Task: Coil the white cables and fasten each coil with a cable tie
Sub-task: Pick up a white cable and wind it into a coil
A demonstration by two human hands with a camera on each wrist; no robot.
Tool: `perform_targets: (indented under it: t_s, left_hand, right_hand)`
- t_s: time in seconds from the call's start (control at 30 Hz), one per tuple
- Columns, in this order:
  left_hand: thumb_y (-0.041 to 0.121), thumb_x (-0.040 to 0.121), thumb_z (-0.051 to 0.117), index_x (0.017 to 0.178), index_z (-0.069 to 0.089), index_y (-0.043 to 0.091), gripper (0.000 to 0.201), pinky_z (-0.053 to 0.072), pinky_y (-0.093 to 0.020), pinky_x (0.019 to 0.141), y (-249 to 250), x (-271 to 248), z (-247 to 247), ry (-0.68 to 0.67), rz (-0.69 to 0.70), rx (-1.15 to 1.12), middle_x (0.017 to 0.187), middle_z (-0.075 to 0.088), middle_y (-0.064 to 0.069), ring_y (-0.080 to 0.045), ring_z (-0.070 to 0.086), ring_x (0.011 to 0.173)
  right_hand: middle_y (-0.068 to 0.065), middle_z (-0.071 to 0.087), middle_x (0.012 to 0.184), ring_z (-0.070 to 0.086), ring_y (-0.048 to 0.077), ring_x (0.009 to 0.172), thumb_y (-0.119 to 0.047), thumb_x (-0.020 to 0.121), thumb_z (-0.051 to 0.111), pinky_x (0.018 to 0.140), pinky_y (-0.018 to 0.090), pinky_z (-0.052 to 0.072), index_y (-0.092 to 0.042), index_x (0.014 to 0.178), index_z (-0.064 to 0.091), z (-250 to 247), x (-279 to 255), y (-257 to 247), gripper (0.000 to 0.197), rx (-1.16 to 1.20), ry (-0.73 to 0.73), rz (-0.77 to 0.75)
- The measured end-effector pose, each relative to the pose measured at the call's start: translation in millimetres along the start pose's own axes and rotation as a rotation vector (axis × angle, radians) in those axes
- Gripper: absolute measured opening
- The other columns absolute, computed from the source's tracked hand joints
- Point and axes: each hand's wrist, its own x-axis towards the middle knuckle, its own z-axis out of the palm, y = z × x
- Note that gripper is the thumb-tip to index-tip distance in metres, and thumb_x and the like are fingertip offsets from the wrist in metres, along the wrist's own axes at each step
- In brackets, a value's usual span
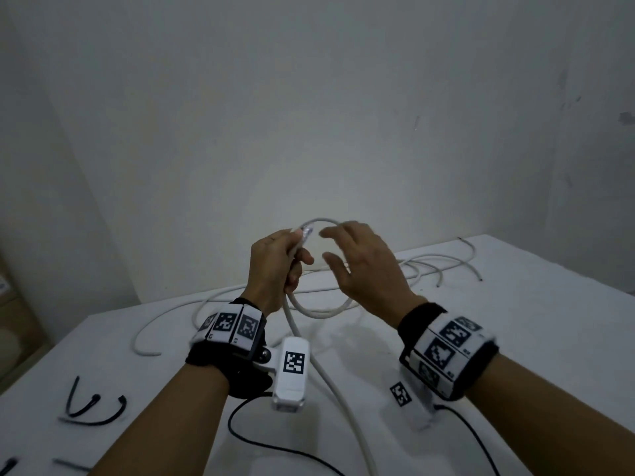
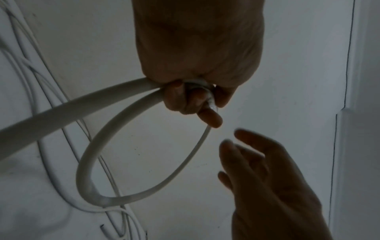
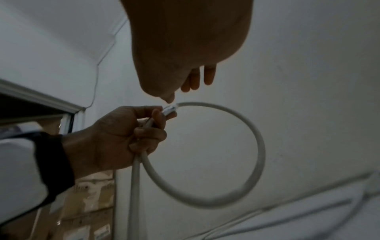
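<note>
My left hand [image 1: 278,266] is raised over the white table [image 1: 515,338] and grips a white cable [image 1: 321,312], which bends into one round loop [image 3: 258,146] with its clear plug end [image 1: 305,232] sticking out above the thumb. The same grip shows in the left wrist view, where the left hand [image 2: 197,95] holds the loop [image 2: 86,167] at its crossing. My right hand [image 1: 364,266] hovers just right of the loop with fingers spread, holding nothing; its fingers [image 2: 246,155] stand apart from the cable. Black cable ties [image 1: 92,407] lie at the table's near left.
More white cables [image 1: 436,266] lie loose across the far side of the table, another curves at the left [image 1: 165,324]. Thin black wrist-camera leads [image 1: 275,448] trail over the near edge. A pale wall stands behind; cardboard boxes [image 3: 90,203] sit left of the table.
</note>
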Motion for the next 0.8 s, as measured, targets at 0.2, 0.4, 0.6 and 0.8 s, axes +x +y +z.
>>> perform_targets:
  t_s: [0.2,0.4,0.6,0.8]
  left_hand:
    - [0.020,0.094,0.045,0.068,0.058,0.007,0.032,0.021,-0.015,0.034,-0.3,1.1,-0.4,-0.099,-0.068,-0.059,0.050,0.055,-0.006,-0.012,0.031,0.027]
    - [0.021,0.095,0.041,0.069,0.052,0.002,0.034,0.022,-0.013,0.032,-0.4,0.4,-3.7,-0.143,-0.069,-0.030,0.042,0.052,-0.002,-0.011,0.031,0.024]
    - [0.021,0.095,0.043,0.068,0.053,0.002,0.034,0.019,-0.011,0.032,-5.5,-2.5,-4.7,-0.151,-0.101,-0.065,0.051,0.057,-0.005,-0.011,0.031,0.024]
    - [0.018,0.095,0.049,0.080,0.065,-0.003,0.030,0.030,-0.017,0.031,-9.7,-5.9,-0.5,-0.130,0.000,0.002,0.063,0.065,-0.017,-0.018,0.042,0.028]
  right_hand:
    - [0.008,0.062,0.100,0.060,0.026,0.086,-0.028,0.085,0.058,0.067,0.034,0.049,-0.016,0.113,0.051,8.9,18.2,10.1,0.031,-0.199,-0.081,-0.255]
    - [0.010,0.061,0.095,0.056,0.024,0.078,-0.040,0.088,0.054,0.061,0.034,0.044,-0.015,0.099,0.060,0.8,32.7,15.5,0.028,-0.443,0.021,-0.444]
    - [0.003,0.060,0.083,0.053,0.020,0.071,-0.034,0.088,0.060,0.064,0.031,0.039,-0.013,0.090,0.062,3.0,32.5,17.3,0.021,-0.449,0.037,-0.504]
    - [0.003,0.055,0.065,0.050,0.020,0.061,-0.016,0.081,0.069,0.058,0.030,0.035,-0.013,0.071,0.060,2.9,27.4,19.6,0.014,-0.484,0.054,-0.481]
